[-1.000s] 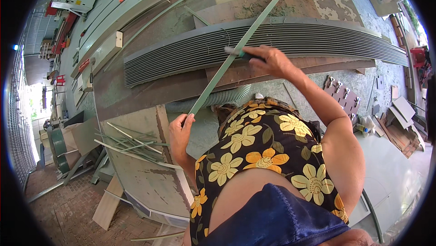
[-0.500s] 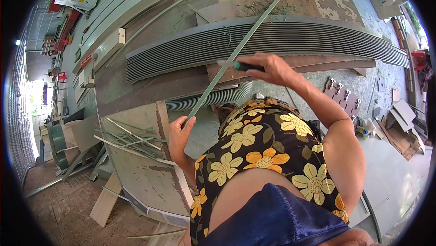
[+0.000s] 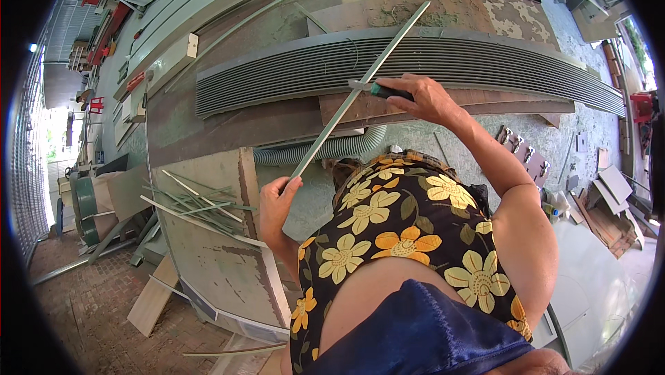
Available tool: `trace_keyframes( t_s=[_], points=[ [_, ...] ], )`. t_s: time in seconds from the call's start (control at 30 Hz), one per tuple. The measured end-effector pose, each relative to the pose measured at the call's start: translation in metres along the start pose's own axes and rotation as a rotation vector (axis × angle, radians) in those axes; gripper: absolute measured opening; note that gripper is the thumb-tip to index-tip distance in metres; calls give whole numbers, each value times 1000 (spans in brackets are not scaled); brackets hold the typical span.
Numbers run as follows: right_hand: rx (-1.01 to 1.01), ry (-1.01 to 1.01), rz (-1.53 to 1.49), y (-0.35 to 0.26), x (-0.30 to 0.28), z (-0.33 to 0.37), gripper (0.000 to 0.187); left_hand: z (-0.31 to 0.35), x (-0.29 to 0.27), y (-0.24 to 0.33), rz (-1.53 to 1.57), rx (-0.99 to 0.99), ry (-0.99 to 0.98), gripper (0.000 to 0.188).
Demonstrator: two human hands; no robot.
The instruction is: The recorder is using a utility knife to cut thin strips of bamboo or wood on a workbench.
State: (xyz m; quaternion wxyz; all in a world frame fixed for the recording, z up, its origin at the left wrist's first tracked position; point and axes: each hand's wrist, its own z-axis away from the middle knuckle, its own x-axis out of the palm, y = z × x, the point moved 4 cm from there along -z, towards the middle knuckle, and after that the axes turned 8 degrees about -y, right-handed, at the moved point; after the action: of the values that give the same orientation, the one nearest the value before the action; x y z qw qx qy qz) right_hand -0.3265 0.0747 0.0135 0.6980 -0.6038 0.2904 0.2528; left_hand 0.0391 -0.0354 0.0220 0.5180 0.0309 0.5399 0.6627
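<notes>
My left hand is closed around the near end of a long, thin pale-green strip, thumb on top. The strip slants away to the upper right, across a stack of grey slats. My right hand grips a knife with a black and green handle. Its short blade points left and meets the strip about midway along; whether it cuts in, I cannot tell.
Loose thin offcut strips lie on a worn board at the left. A ribbed grey hose runs below the workbench edge. At the right, a brown panel with metal hinges lies near scrap boards. A green motor-like drum stands far left.
The strip has rolled in my left hand, so a paler face now shows. My right hand and the knife have shifted slightly right along it; the blade looks sharper now.
</notes>
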Motion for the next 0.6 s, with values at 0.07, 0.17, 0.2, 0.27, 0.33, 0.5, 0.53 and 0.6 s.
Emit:
trace_keyframes(
  t_s=[0.07, 0.17, 0.2, 0.27, 0.33, 0.5, 0.53, 0.6],
  points=[
    [-32, 19, -11, 4, 8, 4, 45, -5, -2, 2, -11, -2, -22, 35],
    [-74, 3, -56, 13, 6, -1, 45, 1, -4, 1, -17, -37, -21, 35],
    [-75, 48, -79, 20, 1, -5, 44, 1, -3, -1, -11, -50, -25, 35],
    [-21, 78, -110, 32, -6, -10, 43, -1, 3, -2, -7, -24, -7, 35],
    [-50, 132, -51, 34, -3, -11, 43, -2, 4, 0, -3, 4, 9, 35],
    [12, 29, 3, 20, 3, -3, 43, -3, -5, 4, -9, -57, -28, 34],
    [-15, 52, -17, 26, 4, -4, 43, -6, -5, 0, -9, -53, -33, 34],
    [-89, 149, -3, 34, -4, -7, 42, -2, -5, -6, 41, -25, -27, 33]
  ],
)
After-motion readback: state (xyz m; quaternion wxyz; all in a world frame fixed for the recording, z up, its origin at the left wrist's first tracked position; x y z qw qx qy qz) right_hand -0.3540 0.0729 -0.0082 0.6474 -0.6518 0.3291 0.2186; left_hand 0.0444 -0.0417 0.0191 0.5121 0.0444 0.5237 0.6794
